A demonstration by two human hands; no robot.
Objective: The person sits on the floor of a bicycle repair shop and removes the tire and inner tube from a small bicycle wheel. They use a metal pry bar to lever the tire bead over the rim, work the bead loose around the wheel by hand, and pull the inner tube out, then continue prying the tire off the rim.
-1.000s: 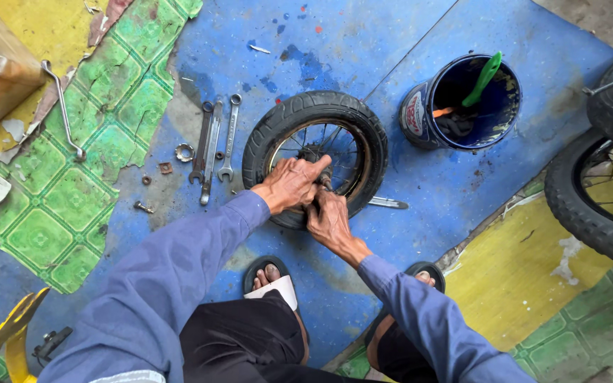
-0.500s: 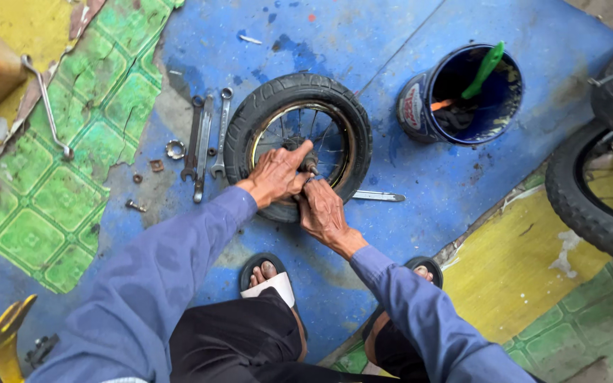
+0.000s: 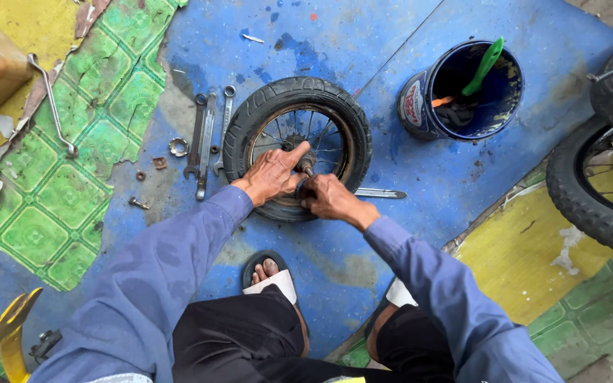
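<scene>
A small black bicycle wheel (image 3: 264, 106) with a rusty rim and spokes lies flat on the blue floor. My left hand (image 3: 271, 174) rests on its near side, index finger stretched to the hub axle (image 3: 299, 145). My right hand (image 3: 329, 198) is closed beside it at the near rim, fingers curled around something small by the hub; what it grips is hidden. A flat metal tool (image 3: 381, 193) sticks out from under the tyre to the right.
Three spanners (image 3: 207, 138) lie left of the wheel, with a washer (image 3: 178, 147) and bolts nearby. A blue bucket (image 3: 420, 106) with a green tool stands at back right. Larger bicycle tyre (image 3: 590, 206) at right. L-shaped wrench (image 3: 51, 106) at left.
My view has shifted slightly. My left index finger has stretched toward the hub, and my right hand has moved up closer to the left hand at the hub.
</scene>
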